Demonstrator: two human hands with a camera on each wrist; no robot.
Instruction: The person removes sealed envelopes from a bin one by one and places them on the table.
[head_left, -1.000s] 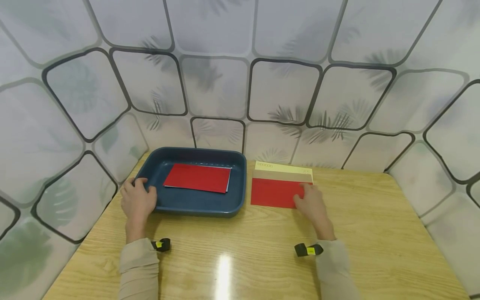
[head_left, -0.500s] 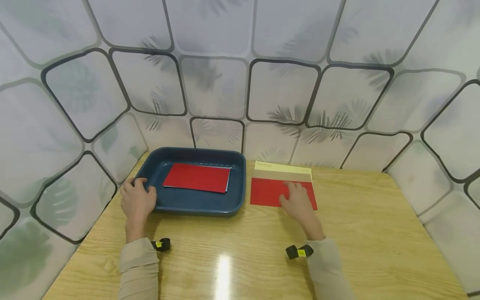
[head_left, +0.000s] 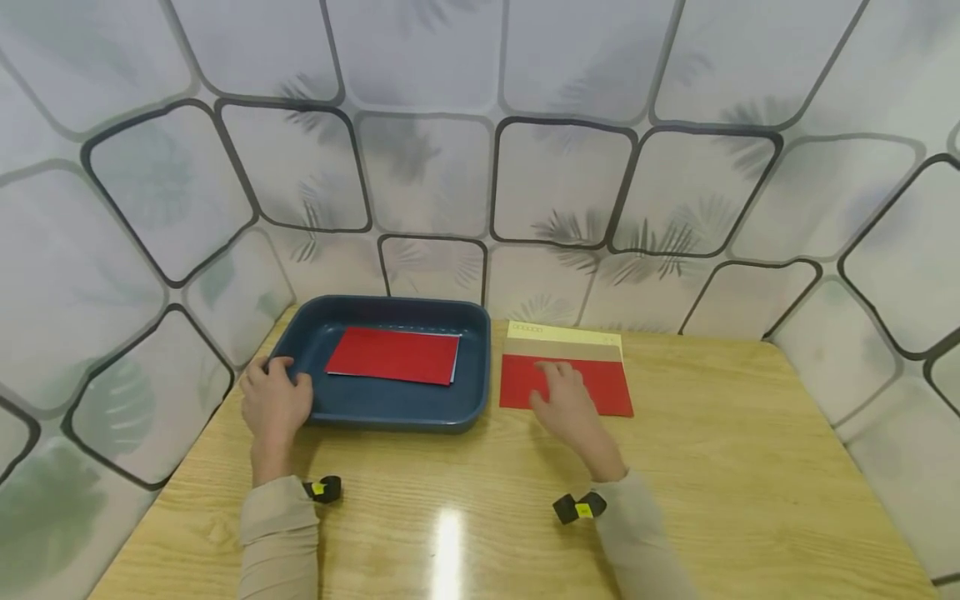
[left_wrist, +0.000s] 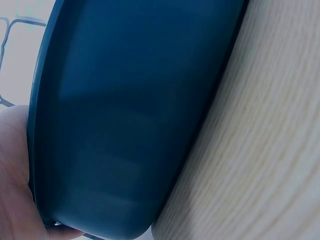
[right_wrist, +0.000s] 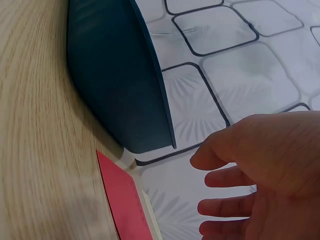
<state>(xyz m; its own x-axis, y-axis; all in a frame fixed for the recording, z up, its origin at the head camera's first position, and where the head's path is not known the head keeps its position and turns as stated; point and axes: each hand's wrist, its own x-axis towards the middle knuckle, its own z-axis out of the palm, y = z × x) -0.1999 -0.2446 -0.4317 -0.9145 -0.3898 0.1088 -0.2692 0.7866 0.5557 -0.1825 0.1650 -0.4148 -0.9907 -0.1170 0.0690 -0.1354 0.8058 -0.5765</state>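
Note:
My left hand [head_left: 274,400] grips the near-left corner of a dark blue tray [head_left: 397,417], with the fingers along its outer side and the thumb at the rim. The left wrist view shows the palm against the tray wall [left_wrist: 125,125]. Inside the tray lies a red envelope [head_left: 393,354], with a pale blue-white edge [head_left: 456,367] showing beneath. My right hand [head_left: 568,408] hovers with loosely bent fingers over a second red envelope [head_left: 607,387], holding nothing. Behind that envelope show a tan envelope [head_left: 562,348] and a yellow one [head_left: 566,332], overlapped in a stack.
Everything stands on a wood-grain table [head_left: 720,450]. A patterned wall covering [head_left: 435,175] rises close behind the tray and the envelopes, and along both sides. Black straps with yellow tags [head_left: 581,508] sit at my wrists.
My right hand has moved left across the red envelope from its right edge, uncovering the right end. The left hand and the tray hold their place.

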